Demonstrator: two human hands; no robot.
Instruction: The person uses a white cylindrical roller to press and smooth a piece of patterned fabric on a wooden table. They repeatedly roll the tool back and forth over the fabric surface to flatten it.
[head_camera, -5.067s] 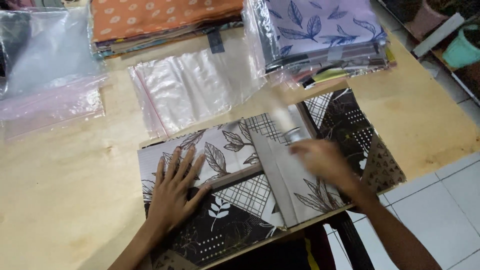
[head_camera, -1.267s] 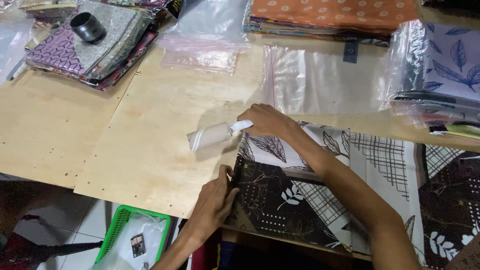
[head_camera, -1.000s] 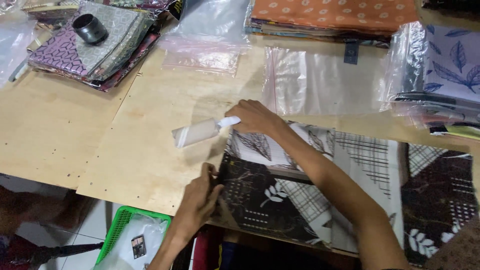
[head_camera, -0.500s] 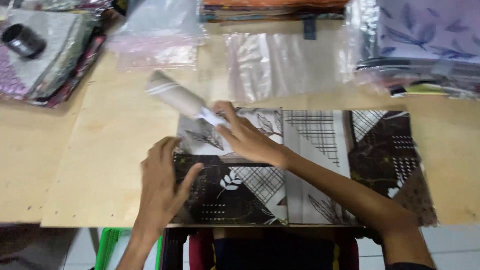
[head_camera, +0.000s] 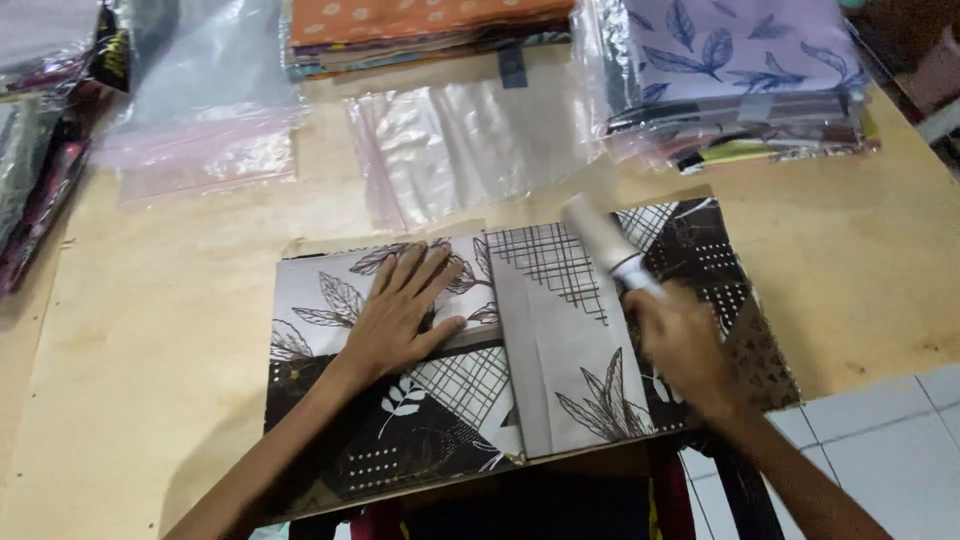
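Step in hand: lint-rolling the folded cloth (head_camera: 520, 350) lying on the wooden table (head_camera: 150, 330). L hand (head_camera: 405, 315) is pressing flat, fingers spread, on cloth's left half. R hand (head_camera: 680, 345) is gripping the lint roller (head_camera: 600, 235) over the right half. Next pass likely needs cloth pinned taut

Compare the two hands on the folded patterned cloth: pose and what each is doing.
The left hand lies flat, fingers spread, pressing the folded patterned cloth; the right hand is closed around the handle of a lint roller. The left hand looks sharp, the right is motion-blurred. Both are over the same cloth.
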